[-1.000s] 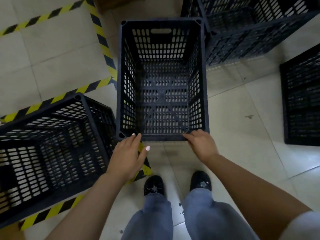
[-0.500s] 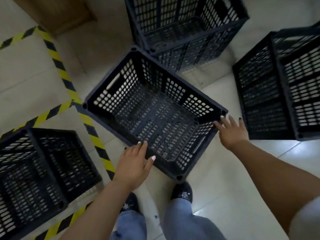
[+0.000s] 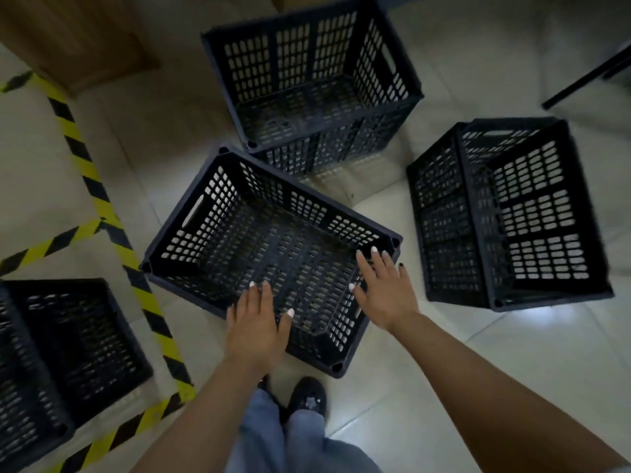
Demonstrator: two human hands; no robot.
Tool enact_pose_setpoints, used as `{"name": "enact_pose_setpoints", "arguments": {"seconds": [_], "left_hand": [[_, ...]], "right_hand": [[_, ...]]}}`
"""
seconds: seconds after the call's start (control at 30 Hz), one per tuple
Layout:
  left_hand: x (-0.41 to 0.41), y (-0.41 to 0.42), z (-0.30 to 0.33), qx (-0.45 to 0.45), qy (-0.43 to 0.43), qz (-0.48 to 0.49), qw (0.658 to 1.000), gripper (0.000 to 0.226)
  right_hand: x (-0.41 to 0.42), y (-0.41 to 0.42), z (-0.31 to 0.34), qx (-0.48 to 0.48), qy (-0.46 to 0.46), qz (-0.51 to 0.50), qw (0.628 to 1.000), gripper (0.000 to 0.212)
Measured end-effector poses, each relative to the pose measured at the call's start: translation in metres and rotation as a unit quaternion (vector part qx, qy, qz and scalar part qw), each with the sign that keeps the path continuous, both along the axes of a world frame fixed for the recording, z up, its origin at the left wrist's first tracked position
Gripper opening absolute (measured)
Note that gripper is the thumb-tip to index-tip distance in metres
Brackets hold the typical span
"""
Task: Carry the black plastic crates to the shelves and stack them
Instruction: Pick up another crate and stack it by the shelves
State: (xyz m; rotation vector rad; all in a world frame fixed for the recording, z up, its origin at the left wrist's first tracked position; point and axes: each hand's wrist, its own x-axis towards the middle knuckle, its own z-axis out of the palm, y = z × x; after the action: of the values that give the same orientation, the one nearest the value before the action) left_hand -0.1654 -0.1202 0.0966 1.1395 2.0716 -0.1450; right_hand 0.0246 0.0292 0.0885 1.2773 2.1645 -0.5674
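An empty black plastic crate point(image 3: 191, 233) with perforated walls stands on the tiled floor right in front of my feet, turned at an angle. My left hand point(image 3: 254, 324) hovers over its near rim with fingers spread, holding nothing. My right hand point(image 3: 384, 290) is spread over the crate's right near corner, also empty; whether either hand touches the rim I cannot tell. A second black crate point(image 3: 307, 80) stands just beyond it, its near corner almost against the first one. A third crate point(image 3: 512, 213) stands to the right, and a fourth point(image 3: 61, 349) at the lower left.
Yellow and black hazard tape point(image 3: 112, 213) runs along the floor left of the crate. A brown wooden piece point(image 3: 78, 39) stands at the upper left. A dark bar point(image 3: 587, 80) crosses the upper right corner. My shoes point(image 3: 307, 394) stand close to the crate's near corner.
The view has swung right and the crate now sits turned at an angle. Both hands have left its near rim and opened, the right one shifting in over the right corner.
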Motion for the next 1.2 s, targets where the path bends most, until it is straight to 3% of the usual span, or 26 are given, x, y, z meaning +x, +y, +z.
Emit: {"name": "enact_pose_setpoints", "arguments": {"seconds": [0.2,0.5,0.6,0.8,0.97,1.1,1.2], "left_hand": [[-0.012,0.012,0.005,-0.02,0.008,0.13,0.991,0.076],[0.001,0.026,-0.059,-0.091,0.046,0.294,0.951,0.087],[0.011,0.029,-0.079,-0.083,0.024,0.396,0.914,0.087],[0.03,0.028,-0.106,0.01,-0.095,0.606,0.789,0.083],[0.031,0.019,-0.115,0.11,-0.106,0.668,0.729,0.072],[0.024,0.013,-0.114,0.165,-0.098,0.688,0.7,0.065],[0.026,0.001,-0.1,0.196,-0.079,0.684,0.698,0.064]], "right_hand": [[-0.046,0.055,0.013,0.008,0.056,0.03,0.998,0.067],[-0.077,0.124,-0.043,-0.02,0.042,0.185,0.982,0.072],[-0.085,0.142,-0.065,-0.042,0.028,0.199,0.979,0.071],[-0.096,0.148,-0.094,-0.117,0.037,0.2,0.972,0.074],[-0.119,0.144,-0.104,-0.166,0.069,0.072,0.981,0.079],[-0.131,0.149,-0.103,-0.192,0.1,0.018,0.976,0.085],[-0.128,0.149,-0.09,-0.204,0.116,0.022,0.972,0.096]]}}
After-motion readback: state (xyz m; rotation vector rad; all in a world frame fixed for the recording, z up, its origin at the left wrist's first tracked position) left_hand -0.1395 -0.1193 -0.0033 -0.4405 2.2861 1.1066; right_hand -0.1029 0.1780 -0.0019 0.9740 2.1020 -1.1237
